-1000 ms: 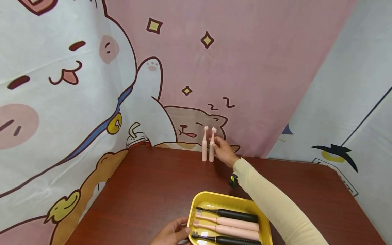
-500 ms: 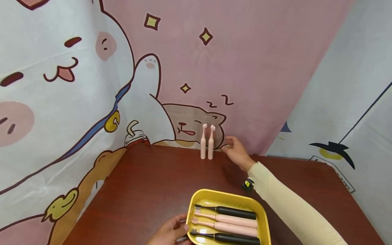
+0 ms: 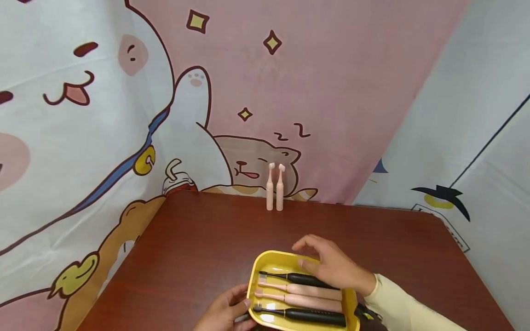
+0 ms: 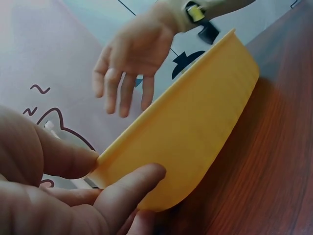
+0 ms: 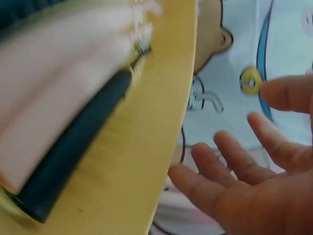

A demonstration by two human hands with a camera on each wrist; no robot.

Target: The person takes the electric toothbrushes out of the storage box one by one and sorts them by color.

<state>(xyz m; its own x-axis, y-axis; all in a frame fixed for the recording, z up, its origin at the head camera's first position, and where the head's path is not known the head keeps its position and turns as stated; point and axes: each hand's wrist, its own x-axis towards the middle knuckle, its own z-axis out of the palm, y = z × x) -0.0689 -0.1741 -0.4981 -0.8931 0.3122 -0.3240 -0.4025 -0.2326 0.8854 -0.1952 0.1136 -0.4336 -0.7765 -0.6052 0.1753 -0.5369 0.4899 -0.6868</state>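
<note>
My left hand [image 3: 225,309] grips the left end of a yellow tray [image 3: 281,261], its thumb and fingers on the tray's wall in the left wrist view. Inside lie two black electric toothbrushes [image 3: 316,316] and, between them, two pink electric toothbrushes [image 3: 312,301], heads to the left. Over the far right part of the tray is my right hand [image 3: 331,263], fingers spread and holding nothing; it partly hides the farther black brush. Two more pink toothbrushes, a left one [image 3: 270,195] and a right one [image 3: 279,195], stand upright side by side at the table's back edge.
The reddish-brown wooden table [image 3: 198,257] stretches around the tray. Behind it hangs a cartoon-printed cloth [image 3: 339,92], close to the standing brushes. A small dark wrist device [image 3: 366,313] sits at the right sleeve.
My right hand has let go of the right standing toothbrush, drawn back from it and come over the tray. Both pink brushes stay upright. The left hand keeps holding the tray.
</note>
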